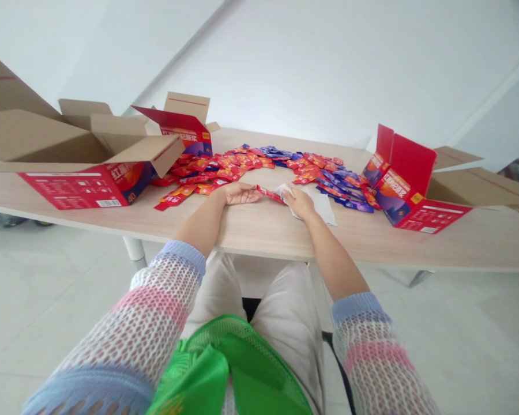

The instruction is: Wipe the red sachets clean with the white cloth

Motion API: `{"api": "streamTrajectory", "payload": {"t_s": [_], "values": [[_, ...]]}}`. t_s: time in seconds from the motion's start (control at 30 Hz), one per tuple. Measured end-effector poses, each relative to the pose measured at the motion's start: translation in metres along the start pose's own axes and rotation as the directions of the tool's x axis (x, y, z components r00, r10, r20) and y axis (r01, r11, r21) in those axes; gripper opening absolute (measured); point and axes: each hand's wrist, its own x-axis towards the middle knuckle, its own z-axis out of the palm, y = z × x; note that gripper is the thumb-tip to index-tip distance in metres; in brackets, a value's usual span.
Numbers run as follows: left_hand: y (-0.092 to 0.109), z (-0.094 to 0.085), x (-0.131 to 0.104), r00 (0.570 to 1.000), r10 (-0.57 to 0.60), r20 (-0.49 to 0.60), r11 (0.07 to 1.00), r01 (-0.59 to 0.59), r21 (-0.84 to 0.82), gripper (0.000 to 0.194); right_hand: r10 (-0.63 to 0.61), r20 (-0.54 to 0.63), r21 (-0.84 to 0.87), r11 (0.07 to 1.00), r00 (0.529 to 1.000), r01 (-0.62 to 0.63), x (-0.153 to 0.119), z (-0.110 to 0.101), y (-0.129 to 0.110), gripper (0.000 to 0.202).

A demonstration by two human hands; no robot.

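Observation:
My left hand [243, 193] grips the left end of a red sachet [270, 194] above the near middle of the table. At the sachet's right end, my right hand [298, 202] is closed on a crumpled white tissue [284, 190], which touches the sachet. A flat white sheet [324, 206] lies on the table beside and partly behind my right hand. Behind both hands, red, orange and purple sachets [242, 161] are spread in a wide arc, with more purple sachets [343, 187] at its right end.
A large open carton [82, 187] stands on the table [259, 230] at left, with a smaller open red box [185, 135] behind it. Another open red box [409, 202] stands at right. A white wall rises behind.

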Motion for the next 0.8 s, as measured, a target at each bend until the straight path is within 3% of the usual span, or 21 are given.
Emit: {"api": "streamTrajectory", "payload": {"t_s": [0.13,0.3,0.47,0.6,0.67,0.8], "values": [[-0.003,0.007,0.0,0.999,0.046,-0.016,0.998,-0.046,0.033,0.023,-0.111,0.164,0.015,0.994,0.98,0.11,-0.007,0.005,-0.011,0.061],[-0.006,0.018,0.0,0.994,0.077,-0.073,0.99,-0.068,0.122,0.022,-0.288,0.19,0.171,0.951,0.939,0.257,-0.012,0.005,-0.021,0.066],[-0.008,0.022,0.002,0.988,0.114,-0.108,0.98,-0.094,0.175,0.022,-0.443,0.156,0.378,0.852,0.883,0.361,-0.012,0.009,-0.022,0.077],[-0.008,0.021,0.004,0.983,0.133,-0.123,0.972,-0.105,0.211,0.017,-0.565,0.149,0.437,0.774,0.811,0.459,-0.011,0.011,-0.021,0.086],[-0.008,0.02,0.004,0.986,0.13,-0.101,0.968,-0.104,0.23,0.014,-0.6,0.14,0.438,0.751,0.788,0.494,-0.01,0.012,-0.021,0.081],[-0.007,0.019,0.001,0.994,0.087,-0.058,0.964,-0.069,0.258,0.008,-0.589,0.137,0.432,0.759,0.796,0.487,-0.006,0.014,-0.016,0.043]]}}
